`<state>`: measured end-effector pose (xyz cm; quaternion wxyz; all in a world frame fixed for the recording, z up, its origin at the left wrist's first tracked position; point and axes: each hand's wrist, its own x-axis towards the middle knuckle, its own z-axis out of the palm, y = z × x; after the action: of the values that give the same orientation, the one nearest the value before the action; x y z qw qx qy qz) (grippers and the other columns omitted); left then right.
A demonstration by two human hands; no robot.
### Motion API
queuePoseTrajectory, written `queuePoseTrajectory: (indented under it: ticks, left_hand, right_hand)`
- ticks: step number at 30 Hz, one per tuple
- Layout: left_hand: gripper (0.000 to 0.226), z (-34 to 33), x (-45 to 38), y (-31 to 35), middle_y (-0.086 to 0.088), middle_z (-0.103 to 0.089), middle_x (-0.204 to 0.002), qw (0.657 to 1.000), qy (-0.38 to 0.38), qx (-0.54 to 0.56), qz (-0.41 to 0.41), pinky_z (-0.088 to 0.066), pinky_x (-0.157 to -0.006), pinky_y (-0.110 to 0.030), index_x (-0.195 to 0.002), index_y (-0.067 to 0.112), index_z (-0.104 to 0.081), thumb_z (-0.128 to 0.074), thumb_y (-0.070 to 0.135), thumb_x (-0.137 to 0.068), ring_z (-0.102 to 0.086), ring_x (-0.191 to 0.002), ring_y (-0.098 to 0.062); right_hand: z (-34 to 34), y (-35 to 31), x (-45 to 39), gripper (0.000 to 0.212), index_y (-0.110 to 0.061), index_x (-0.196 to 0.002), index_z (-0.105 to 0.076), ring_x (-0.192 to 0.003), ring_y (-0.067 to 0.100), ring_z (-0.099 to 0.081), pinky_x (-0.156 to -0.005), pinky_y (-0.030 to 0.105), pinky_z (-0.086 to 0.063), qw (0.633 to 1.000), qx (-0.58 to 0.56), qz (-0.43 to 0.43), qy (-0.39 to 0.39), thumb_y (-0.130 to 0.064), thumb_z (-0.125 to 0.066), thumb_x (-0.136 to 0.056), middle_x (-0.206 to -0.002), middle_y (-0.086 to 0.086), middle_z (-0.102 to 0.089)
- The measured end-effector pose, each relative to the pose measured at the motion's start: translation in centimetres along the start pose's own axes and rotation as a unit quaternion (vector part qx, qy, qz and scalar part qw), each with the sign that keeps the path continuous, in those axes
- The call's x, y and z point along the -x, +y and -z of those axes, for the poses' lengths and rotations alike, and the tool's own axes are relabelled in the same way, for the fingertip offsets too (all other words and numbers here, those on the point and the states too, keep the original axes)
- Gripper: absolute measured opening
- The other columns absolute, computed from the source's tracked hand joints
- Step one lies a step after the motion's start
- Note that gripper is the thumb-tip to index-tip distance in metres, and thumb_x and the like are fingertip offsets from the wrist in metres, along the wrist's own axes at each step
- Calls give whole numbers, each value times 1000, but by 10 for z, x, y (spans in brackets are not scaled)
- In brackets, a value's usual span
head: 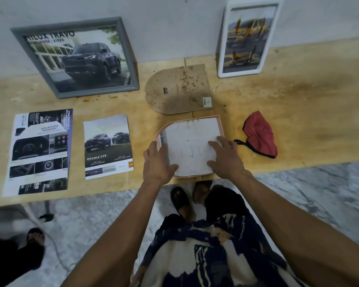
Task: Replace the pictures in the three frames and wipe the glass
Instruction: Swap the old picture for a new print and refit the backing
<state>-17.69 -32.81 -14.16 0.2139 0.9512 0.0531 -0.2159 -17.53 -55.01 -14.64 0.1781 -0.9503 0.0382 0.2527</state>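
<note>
Flat on table, pink frame holding white sheet, both hands pressing

Dim, flat indoor light, soft overall blur, wide-angle bending at edges, faint shadows under hands

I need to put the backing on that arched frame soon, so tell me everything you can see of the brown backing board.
The brown backing board lies flat on the wooden table, just behind the pink arched frame. It looks like pressed fibreboard, rounded at its left end and straight-cut at its right. Its surface is speckled with dark stains. A small dark mark sits near its middle, and a pale label near its right front corner. Neither hand touches it.
</note>
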Motion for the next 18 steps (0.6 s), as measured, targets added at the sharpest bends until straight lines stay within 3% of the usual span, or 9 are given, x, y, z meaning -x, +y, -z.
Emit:
queuePoseTrajectory:
  ticks: [5, 9, 14, 16, 18]
  left_hand:
    - [72, 6, -8, 1, -11, -32, -151, 996, 66, 52, 27, -43, -104, -49, -139, 12, -46, -72, 48, -81, -33, -135, -34]
    - [60, 23, -39, 12, -13, -42, -143, 992, 85, 77, 53, -42, -101, -45, -132, 9, -51, -66, 48, -88, -42, -128, -35]
    - [64, 50, -87, 24, -14, -43, -144, 981, 87, 139, 105, -40, -104, -43, -138, 8, -47, -67, 45, -89, -41, -130, -34]
    - [62, 58, -112, 26, -14, -53, -133, 975, 89, 161, 122, -48, -101, -45, -130, 10, -53, -67, 49, -84, -50, -121, -35]
    - [54, 59, -141, 22, -8, -64, -111, 970, 101, 159, 151, -58, -86, -46, -110, 16, -60, -63, 57, -75, -61, -103, -32]
  right_hand:
    - [16, -9, -4, 45, -20, -131, -50, -128, 27, -31, -101, 40, -40, 987, -110, -24, 112, -27, -65, -88, -136, 5, -41]
    - [39, -12, -35, 43, -18, -131, -52, -126, 29, -38, -96, 37, -38, 981, -155, -40, 107, -26, -64, -90, -135, 8, -43]
    - [72, -19, -91, 41, -11, -128, -53, -118, 34, -48, -95, 38, -40, 982, -163, -33, 93, -23, -60, -89, -127, 15, -52]
    - [85, -25, -112, 44, -8, -130, -51, -118, 33, -49, -92, 33, -41, 981, -168, -38, 85, -19, -59, -89, -126, 16, -54]
    - [94, -28, -134, 48, -9, -134, -47, -119, 33, -49, -88, 30, -40, 978, -189, -51, 77, -23, -60, -89, -127, 16, -53]
